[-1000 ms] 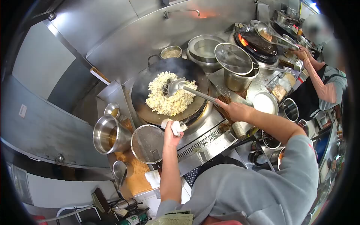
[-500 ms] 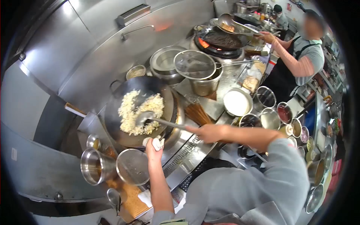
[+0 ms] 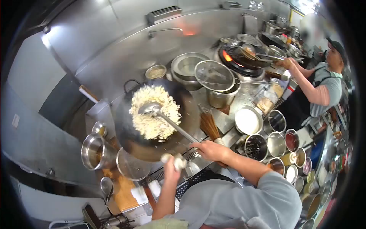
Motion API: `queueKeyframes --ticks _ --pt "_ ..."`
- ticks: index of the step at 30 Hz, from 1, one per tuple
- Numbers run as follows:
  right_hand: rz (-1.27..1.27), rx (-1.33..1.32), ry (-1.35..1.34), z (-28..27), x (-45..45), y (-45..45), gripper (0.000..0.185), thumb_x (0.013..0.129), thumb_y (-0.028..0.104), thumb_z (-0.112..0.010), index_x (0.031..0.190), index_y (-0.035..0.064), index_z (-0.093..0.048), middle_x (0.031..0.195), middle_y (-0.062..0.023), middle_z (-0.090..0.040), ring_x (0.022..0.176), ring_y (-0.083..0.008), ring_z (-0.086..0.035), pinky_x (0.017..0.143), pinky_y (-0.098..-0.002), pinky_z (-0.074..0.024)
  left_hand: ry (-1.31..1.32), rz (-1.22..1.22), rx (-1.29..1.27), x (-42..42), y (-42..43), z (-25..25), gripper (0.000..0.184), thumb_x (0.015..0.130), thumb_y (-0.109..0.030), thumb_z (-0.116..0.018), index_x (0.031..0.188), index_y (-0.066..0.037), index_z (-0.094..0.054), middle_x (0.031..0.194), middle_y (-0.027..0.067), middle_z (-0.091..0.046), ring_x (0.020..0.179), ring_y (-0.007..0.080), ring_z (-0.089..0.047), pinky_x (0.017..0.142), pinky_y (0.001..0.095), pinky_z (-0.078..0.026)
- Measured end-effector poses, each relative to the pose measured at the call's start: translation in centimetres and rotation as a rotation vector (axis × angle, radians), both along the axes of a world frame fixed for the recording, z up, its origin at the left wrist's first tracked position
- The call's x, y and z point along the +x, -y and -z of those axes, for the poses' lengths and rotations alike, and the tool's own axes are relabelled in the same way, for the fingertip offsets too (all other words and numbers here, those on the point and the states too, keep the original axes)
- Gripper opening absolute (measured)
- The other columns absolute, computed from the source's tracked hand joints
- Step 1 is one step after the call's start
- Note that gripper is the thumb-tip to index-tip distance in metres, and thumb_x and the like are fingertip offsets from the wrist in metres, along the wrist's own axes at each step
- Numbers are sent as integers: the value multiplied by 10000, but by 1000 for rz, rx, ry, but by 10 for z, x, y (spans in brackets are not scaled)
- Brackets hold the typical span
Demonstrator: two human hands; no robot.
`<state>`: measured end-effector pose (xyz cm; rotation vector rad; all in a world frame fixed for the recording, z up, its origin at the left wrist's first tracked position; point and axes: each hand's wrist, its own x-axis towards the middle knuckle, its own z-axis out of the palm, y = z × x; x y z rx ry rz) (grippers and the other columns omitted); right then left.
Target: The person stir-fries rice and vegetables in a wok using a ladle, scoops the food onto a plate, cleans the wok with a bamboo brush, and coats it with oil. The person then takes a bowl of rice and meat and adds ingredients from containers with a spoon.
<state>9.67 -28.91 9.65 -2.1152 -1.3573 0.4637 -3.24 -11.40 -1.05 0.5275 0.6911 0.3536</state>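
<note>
A dark wok holds a heap of pale fried rice, with some loose grains in the air above its near side. My left hand is closed on a folded white cloth at the wok's near rim, gripping the wok through it; the cloth hides the handle there. In my right hand is the long handle of a metal ladle, its bowl resting on the rice. The wok's far loop handle is free.
A bamboo brush and a pot of white liquid stand to the right, beside several ingredient containers. A mesh strainer lies across a pot. At left are a steel pot and another strainer. A co-worker handles another wok.
My left hand has pulled the wok nearer and it looks lifted. The rice has gathered from a curved band into one broad heap. The ladle stays in my right hand; the view has shifted.
</note>
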Motion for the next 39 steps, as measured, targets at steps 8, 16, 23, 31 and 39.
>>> queueKeyframes --ticks 8,16,23,31,39 --pt "-34 -338 -493 -96 3 73 230 906 165 -492 1118 102 -557 675 -106 -587 474 -191 -566 498 -336 -466 -24 -76 -115 32 -42 -38 188 935 -293 -436 970 -123 -510 884 115 -607 759 286 -612 566 404 -488" --pt "18 -159 -195 -38 29 25 222 895 175 -484 1074 87 -581 674 -167 -603 590 -321 -601 581 -401 -477 18 -8 -61 36 -27 9 162 922 -225 -455 1005 -106 -528 1000 96 -635 979 257 -599 786 465 -503" --pt "183 205 -975 -82 -3 47 97 927 122 -482 1006 85 -526 590 27 -441 365 -64 -402 335 -199 -320 46 -91 -47 32 -40 -34 153 929 -263 -461 989 -129 -501 906 143 -641 779 304 -624 642 451 -526" --pt "276 854 -2389 -19 20 -28 245 971 236 -436 1166 100 -496 808 -100 -480 411 -65 -369 338 -177 -348 -137 233 28 46 -92 -17 322 876 -457 -491 1030 -176 -533 1026 100 -602 862 273 -599 604 349 -479" --pt "333 934 2 -87 61 -96 275 811 248 -680 865 -10 -602 856 -56 -620 752 -120 -563 725 -293 -456 -95 304 -88 48 -99 -7 337 864 -502 -485 1011 -202 -524 956 89 -590 803 284 -589 469 251 -408"
